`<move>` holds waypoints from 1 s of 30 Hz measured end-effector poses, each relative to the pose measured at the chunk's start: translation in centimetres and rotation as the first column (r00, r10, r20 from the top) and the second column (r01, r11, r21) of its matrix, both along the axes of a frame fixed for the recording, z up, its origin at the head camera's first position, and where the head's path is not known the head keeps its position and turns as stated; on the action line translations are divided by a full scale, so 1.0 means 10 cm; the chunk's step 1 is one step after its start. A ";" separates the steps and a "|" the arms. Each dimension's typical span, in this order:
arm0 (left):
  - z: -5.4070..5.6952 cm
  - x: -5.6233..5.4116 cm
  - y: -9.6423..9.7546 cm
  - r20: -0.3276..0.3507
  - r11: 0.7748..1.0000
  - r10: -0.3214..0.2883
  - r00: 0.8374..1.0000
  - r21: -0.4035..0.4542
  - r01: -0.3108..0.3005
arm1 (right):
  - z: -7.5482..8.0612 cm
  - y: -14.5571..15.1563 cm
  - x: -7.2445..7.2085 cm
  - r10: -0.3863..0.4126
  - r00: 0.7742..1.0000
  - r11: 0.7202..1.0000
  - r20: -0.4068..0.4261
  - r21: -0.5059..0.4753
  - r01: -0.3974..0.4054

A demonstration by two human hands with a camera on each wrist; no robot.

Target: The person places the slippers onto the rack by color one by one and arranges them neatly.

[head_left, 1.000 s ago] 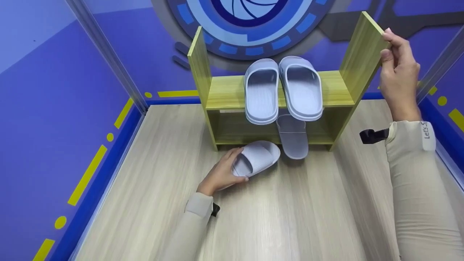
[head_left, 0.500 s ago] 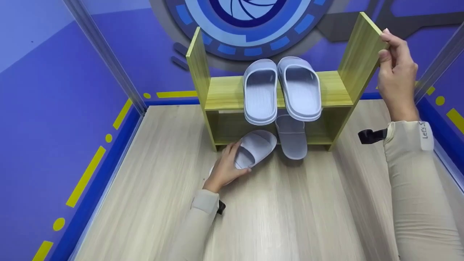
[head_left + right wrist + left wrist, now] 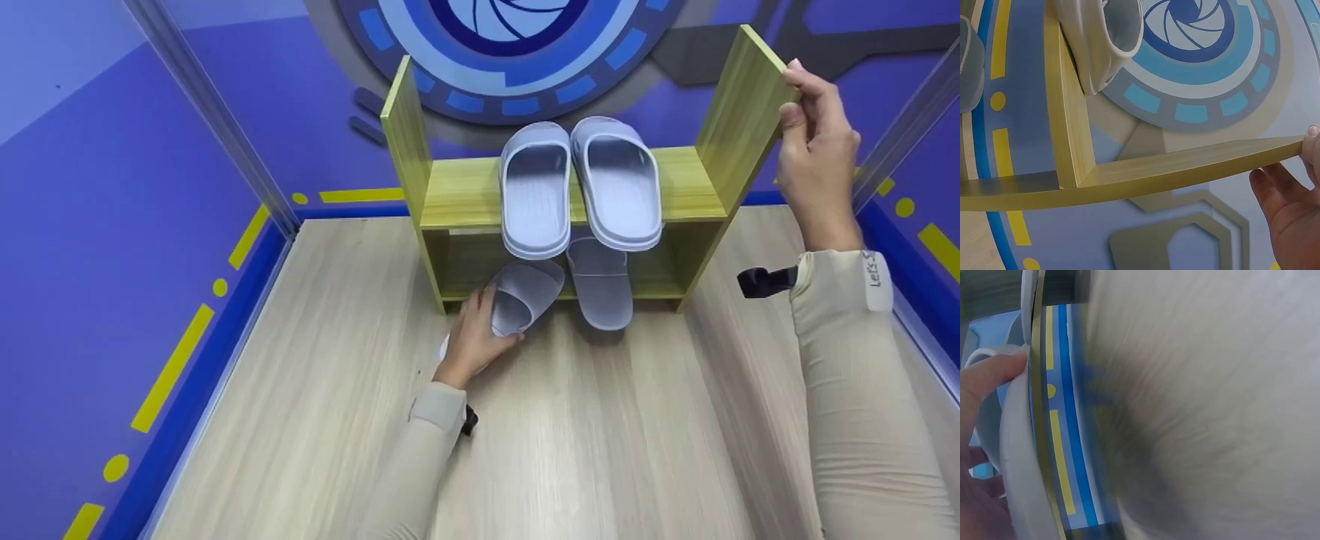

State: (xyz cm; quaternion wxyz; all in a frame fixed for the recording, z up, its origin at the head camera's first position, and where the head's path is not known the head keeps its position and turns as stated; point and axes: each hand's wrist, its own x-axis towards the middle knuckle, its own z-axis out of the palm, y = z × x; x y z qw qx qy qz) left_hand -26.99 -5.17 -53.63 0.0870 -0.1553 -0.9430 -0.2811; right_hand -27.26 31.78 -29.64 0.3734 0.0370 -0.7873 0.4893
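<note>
My left hand [image 3: 472, 337] is gripping the pale grey rubber slipper [image 3: 521, 296] by its heel and has been sliding it forward; its toe is now entering the lower shelf of the yellow-green wooden shoe rack [image 3: 457, 195]. My right hand [image 3: 814, 142] keeps pinching the rack's right side panel, steadying it.

The rack [image 3: 577, 191] looks like yellow-green laminated wood with a fine straight grain and a matt, smooth face; the right wrist view shows the same grain on its side panel [image 3: 1185, 166]. The slippers [image 3: 579, 184] on the shelf and the slipper [image 3: 521, 296] at the near left look like soft moulded foam or rubber, pale grey-blue, matt, with ribbed footbeds. The floor [image 3: 600, 435] is pale wood-grain board, slightly satin. The sleeves [image 3: 855, 390] are beige ribbed knit cloth. The walls [image 3: 112, 187] are smooth printed panels.
</note>
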 end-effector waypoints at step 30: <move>0.10 -0.15 0.29 0.011 0.995 0.096 0.995 -0.028 -0.095 | 0.03 -0.04 0.04 -0.015 1.000 1.000 0.025 0.003 0.015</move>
